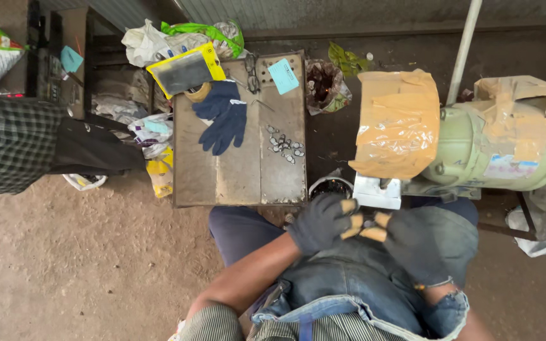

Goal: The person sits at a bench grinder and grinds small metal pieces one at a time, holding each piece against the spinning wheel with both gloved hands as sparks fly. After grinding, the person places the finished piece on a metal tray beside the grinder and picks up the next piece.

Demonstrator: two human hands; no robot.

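Both my hands wear dark gloves with yellowish fingertips and meet above my lap, over my jeans [349,278]. My left hand [322,221] is curled, its fingertips against those of my right hand [415,245]. Between the fingertips shows a small dark piece [369,222], too small to identify. Just beyond my hands stands a pale green motor [507,151], partly wrapped in brown tape and paper [396,123].
A low metal tabletop [222,177] in front holds a blue glove [224,117], several small metal bits [284,146], a blue card [283,76] and a yellow-edged dark sheet [186,71]. A small round pot [331,187] stands near my knee. Another person's checked sleeve [7,142] is at left. A white pole [464,47] rises behind.
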